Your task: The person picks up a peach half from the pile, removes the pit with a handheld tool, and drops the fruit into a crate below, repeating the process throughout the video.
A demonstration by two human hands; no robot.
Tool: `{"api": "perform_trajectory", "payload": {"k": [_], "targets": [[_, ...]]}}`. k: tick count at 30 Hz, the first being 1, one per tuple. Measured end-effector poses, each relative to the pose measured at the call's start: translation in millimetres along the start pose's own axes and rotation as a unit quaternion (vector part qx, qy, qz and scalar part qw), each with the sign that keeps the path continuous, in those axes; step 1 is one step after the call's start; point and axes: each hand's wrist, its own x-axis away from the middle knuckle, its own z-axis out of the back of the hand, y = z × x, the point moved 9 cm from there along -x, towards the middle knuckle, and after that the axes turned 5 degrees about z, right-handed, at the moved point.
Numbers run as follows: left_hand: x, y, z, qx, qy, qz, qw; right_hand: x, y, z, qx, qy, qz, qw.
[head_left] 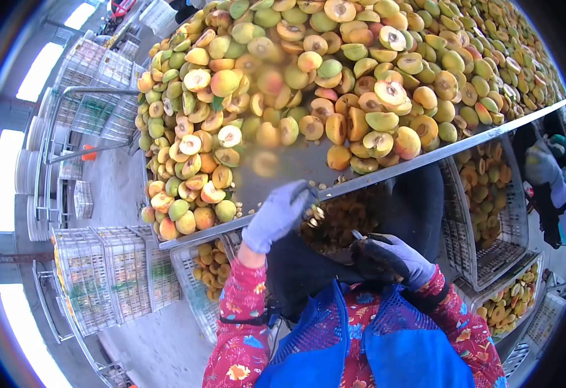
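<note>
Looking down through the head view, we found the pale pits (313, 216) at the dark fingertips of our left hand (278, 210), on its inner side, toward our right hand (407, 255). They sat just off the near metal edge of the desk (296, 173), over the mouth of the black tub (433, 200). The left fingers were bent downward; we could not tell whether they pinched the pits or had let them go. The pits made a loose, blurred cluster, so we could read no single long axis.

Our right fingers were closed around a metal-tipped tool (357, 234), its short tip angled up and leftward, toward the pits but apart from them. The left hand was plainly the nearer one. The halved fruit (390, 94) lay heaped on the desk, beyond both hands.
</note>
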Motion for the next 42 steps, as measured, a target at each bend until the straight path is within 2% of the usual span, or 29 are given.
{"api": "perform_trajectory", "payload": {"k": [2,3,6,9,12,13,14,15,16,17,20,22,23,26,27,30,31,32,35,38,39,42], "targets": [[29.6,47.2,-4.9,-0.048,0.048,-0.097,0.993,0.0,-3.2,2.5,0.018,0.009,0.024,0.999],[27.4,35.7,-22.3,-0.025,-0.005,-0.074,0.997,1.1,-6.4,2.2,0.033,0.011,0.032,0.999],[41.7,32.7,-39.3,-0.187,0.132,-0.16,0.96,0.0,-6.1,8.2,0.062,0.018,0.032,0.997],[54.1,32.0,-52.5,-0.207,0.017,-0.09,0.974,-12.9,8.5,24.4,0.068,0.061,0.042,0.995],[65.2,42.0,-26.4,-0.033,-0.157,-0.004,0.987,-12.9,7.7,27.0,0.034,0.089,0.022,0.995],[63.7,37.3,-7.5,-0.009,-0.104,-0.003,0.994,-10.5,4.4,24.7,0.018,0.093,0.008,0.995],[57.6,40.6,22.2,-0.033,-0.009,0.01,0.999,-8.0,2.1,22.1,0.013,0.092,-0.01,0.996],[46.4,8.1,43.5,-0.056,0.085,0.088,0.991,-5.5,-0.4,19.7,0.009,0.092,-0.029,0.995],[43.6,10.7,61.7,-0.292,0.296,-0.055,0.908,-4.0,-0.4,18.5,0.006,0.091,-0.046,0.995],[22.1,-6.9,72.0,-0.281,0.328,0.082,0.898,-7.2,-2.9,20.1,0.039,0.089,-0.009,0.995],[-28.3,-18.2,45.3,-0.312,0.269,0.001,0.911,-12.8,-12.2,24.0,0.154,0.098,0.105,0.978],[-49.0,-35.6,29.8,-0.236,0.21,-0.038,0.948,-12.8,-32.1,18.0,0.251,0.118,0.178,0.944],[-54.0,-38.3,23.0,-0.197,0.179,-0.056,0.962,-9.4,-46.0,13.6,0.282,0.143,0.185,0.931],[-34.7,-23.6,28.3,0.046,0.164,0.041,0.985,-17.6,-54.5,14.2,0.244,0.192,0.198,0.93],[-26.7,-23.2,23.9,0.183,0.151,0.003,0.971,-20.5,-60.9,14.2,0.267,0.234,0.238,0.904],[4.8,-4.9,-5.8,0.357,0.096,-0.017,0.929,-22.8,-88.7,-7.5,0.287,0.275,0.403,0.825],[16.0,3.5,-16.8,0.37,0.066,0.004,0.926,-23.4,-91.0,-10.6,0.36,0.289,0.349,0.816],[27.9,14.3,-29.4,0.451,0.008,0.035,0.892,-24.3,-91.5,-14.4,0.372,0.291,0.347,0.81],[40.7,11.2,-49.9,0.414,0.045,0.034,0.908,-21.5,-90.6,-20.1,0.379,0.304,0.353,0.8],[55.7,13.9,-70.0,0.469,0.028,0.006,0.883,-11.1,-85.8,-16.6,0.335,0.323,0.384,0.798],[56.0,17.6,-67.6,0.312,0.074,-0.035,0.947,-9.2,-84.9,-17.5,0.343,0.317,0.387,0.795],[63.5,18.6,-57.9,0.222,0.163,-0.055,0.96,-1.0,-86.9,-21.3,0.349,0.301,0.402,0.791]]}}
